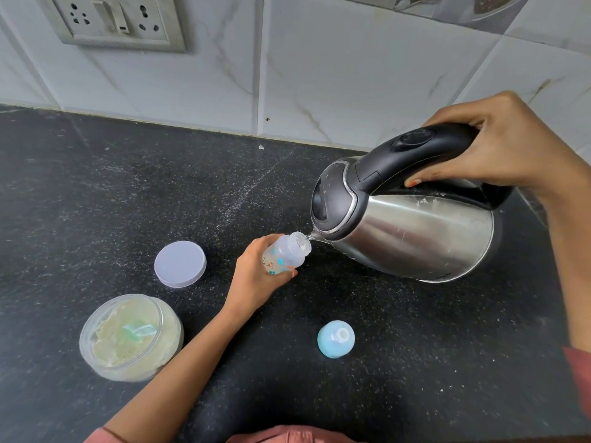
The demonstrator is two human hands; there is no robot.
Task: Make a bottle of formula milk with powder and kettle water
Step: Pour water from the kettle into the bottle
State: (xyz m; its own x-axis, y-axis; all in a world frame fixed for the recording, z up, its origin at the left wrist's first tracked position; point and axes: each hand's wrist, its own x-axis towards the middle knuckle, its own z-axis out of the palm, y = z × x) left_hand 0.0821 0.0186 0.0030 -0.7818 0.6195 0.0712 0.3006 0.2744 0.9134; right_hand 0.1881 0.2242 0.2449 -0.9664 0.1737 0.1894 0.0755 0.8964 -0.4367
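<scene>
On the black speckled counter (128, 193), the left hand (256, 276) grips the small translucent printed bottle (283, 255) tilted toward the spout while the right hand (499, 145) clasps the steel kettle (415, 231), tipped to pour.

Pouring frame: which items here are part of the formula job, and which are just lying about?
Job: kettle, bottle, powder jar, scoop inside it, jar lid, teat cap.
Just there: wall socket, shiny ware at top edge.

Before you a black speckled countertop (128, 193), its far edge meeting a white veined tile wall (351, 75), a switch-and-socket plate (112, 22) above its far left corner
</scene>
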